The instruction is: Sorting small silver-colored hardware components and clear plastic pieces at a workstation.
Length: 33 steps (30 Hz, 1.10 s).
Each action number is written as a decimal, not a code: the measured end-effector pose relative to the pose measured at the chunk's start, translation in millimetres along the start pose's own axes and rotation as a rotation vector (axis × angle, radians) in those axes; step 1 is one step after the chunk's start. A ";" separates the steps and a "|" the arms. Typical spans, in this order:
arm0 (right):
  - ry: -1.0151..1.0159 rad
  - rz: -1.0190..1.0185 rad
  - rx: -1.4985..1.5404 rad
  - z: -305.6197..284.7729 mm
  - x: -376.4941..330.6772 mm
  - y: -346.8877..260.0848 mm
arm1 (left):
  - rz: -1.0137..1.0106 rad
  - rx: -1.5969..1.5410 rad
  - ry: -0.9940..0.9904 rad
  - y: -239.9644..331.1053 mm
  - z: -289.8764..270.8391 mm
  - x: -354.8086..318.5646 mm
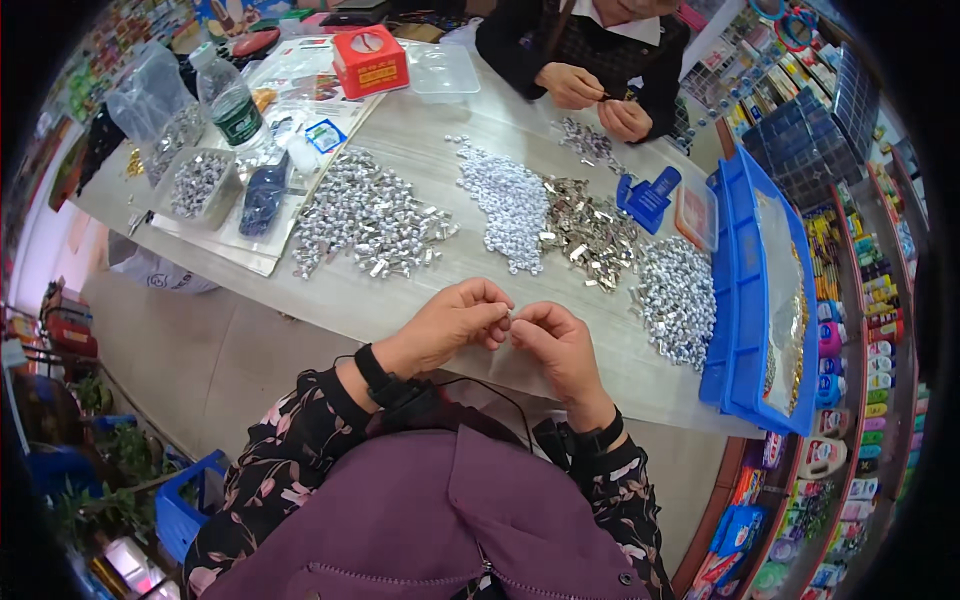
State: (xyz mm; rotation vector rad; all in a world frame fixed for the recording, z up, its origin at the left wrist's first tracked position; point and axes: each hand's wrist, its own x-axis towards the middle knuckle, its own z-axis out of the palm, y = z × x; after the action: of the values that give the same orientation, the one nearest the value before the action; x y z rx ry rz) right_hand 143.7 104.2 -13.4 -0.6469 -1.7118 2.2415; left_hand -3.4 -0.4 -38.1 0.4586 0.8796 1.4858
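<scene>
- Far left of the table [400,290]: a clear bag [150,95], a water bottle [226,100] and a clear tub of silver bits [200,184], kept at the edge, out of my reach and out of the way.
- Left pile of silver pieces [368,222]: spread loose on the tabletop, well ahead of my hands.
- My left hand [450,325]: fingers curled in, thumb and forefinger pinched on a tiny silver piece [511,318], held up just above the near table edge where I can see it.
- My right hand [560,345]: likewise closed, fingertips meeting the left hand's on the same small piece; both hands grip it between them.
- White beads [510,200], a mixed metal heap [590,232] and a second silver heap [678,295]: sorted by kind, side by side, touching at their edges.
- Blue tool [648,198] and blue tray [762,300]: at the right end; the tray holds a clear bag.
- Across the table: another person's hands [595,100], working over a small heap.
- Surface: pale, long tabletop. Room: a shop, with stocked shelves [860,330] to the right and a plain floor to the left.
</scene>
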 end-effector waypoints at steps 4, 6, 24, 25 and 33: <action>0.082 -0.103 -0.058 0.4 0.5 7.5 | 0.008 -0.022 0.044 1.6 -0.2 -2.6; 0.089 -0.214 -0.116 2.1 0.5 10.2 | 0.009 -0.030 0.051 1.1 -0.4 -1.9; 0.028 -0.181 -0.239 -18.2 4.0 13.4 | 0.239 0.390 0.196 -14.4 23.2 -1.3; 0.016 -0.136 -0.217 -16.9 4.8 9.9 | 0.236 0.391 0.191 -16.6 23.8 -1.1; -0.069 -0.074 -0.205 -25.9 10.9 8.4 | 0.392 0.706 0.285 -26.4 27.1 -4.3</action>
State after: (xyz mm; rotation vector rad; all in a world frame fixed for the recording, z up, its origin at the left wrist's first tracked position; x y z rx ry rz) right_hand 147.4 128.7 -29.1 -0.5447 -1.9839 2.0788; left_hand 34.6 -0.1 -40.0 0.9957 1.6241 1.5857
